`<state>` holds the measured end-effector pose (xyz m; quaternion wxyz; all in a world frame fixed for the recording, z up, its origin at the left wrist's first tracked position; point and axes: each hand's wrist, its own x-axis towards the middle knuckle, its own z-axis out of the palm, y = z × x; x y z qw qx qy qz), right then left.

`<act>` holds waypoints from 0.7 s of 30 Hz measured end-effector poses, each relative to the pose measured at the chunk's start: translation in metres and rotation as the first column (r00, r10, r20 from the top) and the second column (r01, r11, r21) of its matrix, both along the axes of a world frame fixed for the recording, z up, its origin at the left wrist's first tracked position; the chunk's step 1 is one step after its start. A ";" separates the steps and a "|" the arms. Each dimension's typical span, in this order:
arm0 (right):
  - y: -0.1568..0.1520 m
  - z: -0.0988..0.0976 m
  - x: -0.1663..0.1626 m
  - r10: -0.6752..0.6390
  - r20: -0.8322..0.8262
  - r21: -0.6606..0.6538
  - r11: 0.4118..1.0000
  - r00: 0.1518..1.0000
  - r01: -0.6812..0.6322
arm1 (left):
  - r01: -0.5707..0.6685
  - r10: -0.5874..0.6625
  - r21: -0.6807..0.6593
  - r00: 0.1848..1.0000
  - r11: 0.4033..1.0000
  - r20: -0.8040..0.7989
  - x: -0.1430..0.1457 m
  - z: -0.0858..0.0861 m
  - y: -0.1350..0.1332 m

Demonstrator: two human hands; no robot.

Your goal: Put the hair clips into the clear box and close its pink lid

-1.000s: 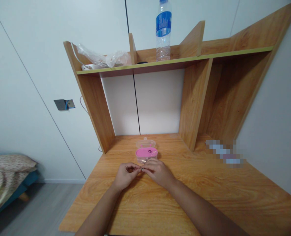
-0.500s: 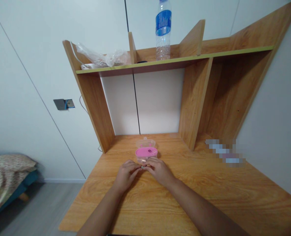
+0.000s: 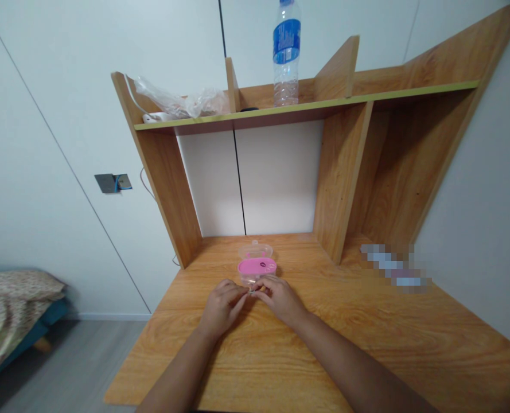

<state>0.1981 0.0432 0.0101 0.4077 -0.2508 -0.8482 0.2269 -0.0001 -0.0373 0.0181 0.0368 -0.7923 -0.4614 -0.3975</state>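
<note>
My left hand [image 3: 224,304] and my right hand [image 3: 280,298] meet at their fingertips above the desk. Between them they pinch a small light-coloured object [image 3: 251,291], too small to make out. Just beyond the fingers stands a clear plastic box with a pink tray [image 3: 255,265] in its top, which bears dark marks and a few small things. Its transparent lid [image 3: 255,251] is hinged back on the far side. My right fingers partly cover the front of the box.
The wooden desk [image 3: 246,361] carries a shelf unit [image 3: 341,189] at its back. On the upper shelf are a water bottle [image 3: 286,57] and a crumpled plastic bag [image 3: 186,100]. A blurred-out item [image 3: 392,267] lies at the right. A bed [image 3: 18,310] is at the far left.
The hands stay at almost the same spot, fingertips together. Only slight finger movement around the small object shows, and the view has shifted a little.
</note>
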 end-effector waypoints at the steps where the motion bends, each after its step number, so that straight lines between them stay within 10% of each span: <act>1: 0.000 0.000 0.000 -0.003 0.005 -0.007 1.000 1.000 0.003 | -0.003 0.003 -0.009 1.000 1.000 0.007 0.000 0.001 -0.001; 21: -0.006 0.007 0.002 0.034 0.029 -0.013 0.999 0.999 -0.034 | -0.029 0.033 -0.051 0.996 0.998 0.079 0.001 0.003 -0.003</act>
